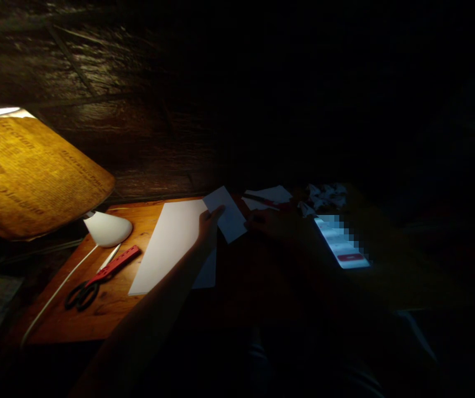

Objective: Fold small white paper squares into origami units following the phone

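Note:
The scene is very dark. My left hand (208,224) pinches the near edge of a small white paper piece (229,215) that lies over a wooden table (108,309). My right hand (268,224) rests in shadow at the paper's right edge; its fingers are too dark to read. A large white sheet (171,243) lies flat just left of my left hand.
Black-handled scissors (83,293) and a red ruler (116,263) lie left of the sheet. A lamp with a paper-covered shade (30,171), white base (106,228) and cord stands at the left. A lit phone (342,241), crumpled paper (324,196) and more paper scraps (268,196) lie right.

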Demonstrator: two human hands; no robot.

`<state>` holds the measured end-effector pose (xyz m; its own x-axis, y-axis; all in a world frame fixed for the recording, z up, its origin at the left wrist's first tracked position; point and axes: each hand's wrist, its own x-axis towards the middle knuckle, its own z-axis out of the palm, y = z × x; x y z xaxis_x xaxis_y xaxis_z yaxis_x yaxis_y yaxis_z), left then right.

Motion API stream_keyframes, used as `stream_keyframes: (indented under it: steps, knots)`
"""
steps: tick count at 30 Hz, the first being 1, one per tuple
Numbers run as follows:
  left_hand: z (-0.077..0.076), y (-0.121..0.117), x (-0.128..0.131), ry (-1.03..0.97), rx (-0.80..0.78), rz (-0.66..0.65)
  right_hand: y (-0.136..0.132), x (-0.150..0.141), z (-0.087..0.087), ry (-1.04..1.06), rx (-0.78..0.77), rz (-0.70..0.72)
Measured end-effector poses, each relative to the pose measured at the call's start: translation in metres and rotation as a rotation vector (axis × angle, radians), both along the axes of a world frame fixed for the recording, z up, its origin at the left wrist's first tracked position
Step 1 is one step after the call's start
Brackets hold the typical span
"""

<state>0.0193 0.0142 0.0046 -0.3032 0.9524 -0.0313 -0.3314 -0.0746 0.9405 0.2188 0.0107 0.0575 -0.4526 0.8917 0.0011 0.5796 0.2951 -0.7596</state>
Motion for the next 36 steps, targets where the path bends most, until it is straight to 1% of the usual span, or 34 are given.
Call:
stream_keyframes:
  steps: [5,11,15,18,23,27,31,33,36]
  knots:
    - [0.0011,0.0009,-0.0003,-0.017,0.003,0.013,-0.0012,0.0006,0.0020,-0.054,0.030,-0.021]
    - [0.0026,0.0007,-0.0003,-0.062,-0.005,0.024,0.0006,-0.0011,-0.0047,-0.002,0.037,-0.022]
    - [0.0010,0.0017,-0.0012,-0.055,-0.011,0.031,0.0011,-0.0023,-0.0074,0.019,0.012,-0.021]
    - [0.0000,0.0019,-0.0013,-0.041,-0.005,0.030,-0.0006,-0.0022,-0.0051,0.039,0.003,-0.032]
    - [0.0013,0.0010,-0.0012,-0.040,-0.010,0.021,-0.0021,-0.0014,0.0006,-0.016,0.012,-0.047]
    - [0.0024,0.0011,-0.0011,-0.041,-0.002,0.025,-0.0008,-0.0033,-0.0029,0.030,-0.007,-0.016]
    - [0.0009,0.0007,-0.0001,-0.032,0.005,0.016,-0.0013,-0.0042,-0.0046,0.079,-0.012,-0.015]
    - [-0.0013,0.0005,0.0001,0.000,0.003,-0.008,-0.0022,-0.0028,-0.0022,0.042,-0.006,-0.014]
    - [-0.0058,0.0015,-0.0005,0.076,0.000,-0.057,-0.0019,0.0013,0.0008,-0.069,0.031,-0.038]
